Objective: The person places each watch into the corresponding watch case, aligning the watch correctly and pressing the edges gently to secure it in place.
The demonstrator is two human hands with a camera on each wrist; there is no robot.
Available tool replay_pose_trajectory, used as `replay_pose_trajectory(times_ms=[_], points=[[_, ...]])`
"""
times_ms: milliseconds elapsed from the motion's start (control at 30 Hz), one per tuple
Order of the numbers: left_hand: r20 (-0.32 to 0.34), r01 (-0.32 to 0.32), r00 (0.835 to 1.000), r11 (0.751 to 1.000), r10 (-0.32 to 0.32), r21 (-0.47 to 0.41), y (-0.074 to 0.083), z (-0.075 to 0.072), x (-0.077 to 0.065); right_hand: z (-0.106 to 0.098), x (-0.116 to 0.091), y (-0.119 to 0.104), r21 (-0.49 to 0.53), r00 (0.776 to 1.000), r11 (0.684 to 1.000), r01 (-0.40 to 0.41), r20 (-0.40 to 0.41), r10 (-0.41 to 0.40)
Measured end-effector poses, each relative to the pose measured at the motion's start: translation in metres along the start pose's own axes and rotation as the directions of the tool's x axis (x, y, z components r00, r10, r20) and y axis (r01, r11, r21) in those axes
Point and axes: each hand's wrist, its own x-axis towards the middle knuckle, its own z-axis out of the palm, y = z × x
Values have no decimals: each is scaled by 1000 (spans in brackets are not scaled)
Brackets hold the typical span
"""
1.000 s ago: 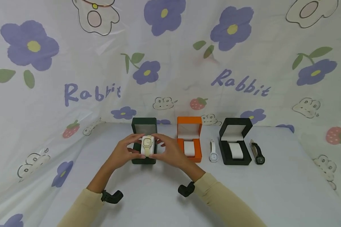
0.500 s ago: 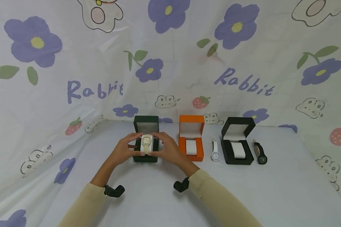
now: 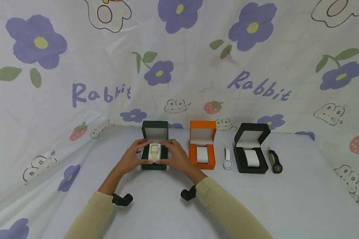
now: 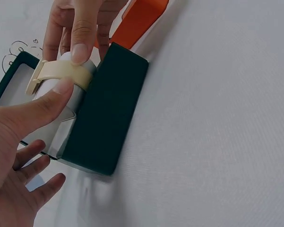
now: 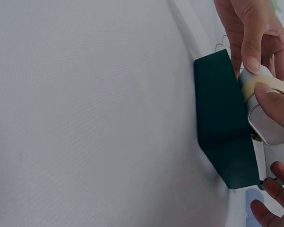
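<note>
Flowery Rabbit-print cloth [image 3: 197, 73] hangs behind a white table [image 3: 158, 209], its topmost drawings cut off; cream watch [image 3: 154, 149] is wrapped round a white cushion [image 4: 78, 100] at the mouth of the open green box [image 4: 111, 111], and honestly I can't tell how deep that cushion sits, since both hands cover much of the box's inside; left hand [image 3: 132, 157] has thumb and fingers clamped on the cushion's left half, thumb tip on the strap; right hand [image 3: 179, 159] is clamped on the other half, some fingertips hidden; just right of the green box is an open orange box [image 3: 211, 154] with a padded insert [image 3: 202, 155]; farther right of it, a silvery watch [image 3: 227, 164] lying loose, an open black box [image 3: 253, 170] holding another pale insert [image 3: 252, 158], then a black watch [image 3: 277, 167], dial too small to read.
</note>
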Motion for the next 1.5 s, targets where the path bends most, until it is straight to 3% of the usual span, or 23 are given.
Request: replay_pose_trajectory(times_ms=[233,767,1100,1267,1500], points=[[35,41,999,999,-41,-3,-8,-1,0,6,4,1,-13,1000,1000,-16,3,16],[45,80,996,997,-80,7,-6,1,1,11,7,3,-75,999,996,-37,7,38],[53,75,996,997,-76,8,-12,2,4,14,10,5,-116,999,992,-51,11,52],[46,64,997,998,-63,-24,-6,3,2,15,10,4,-119,999,992,-45,6,46],[51,50,997,999,-50,-15,-15,5,1,14,8,2,-135,999,990,-33,5,34]])
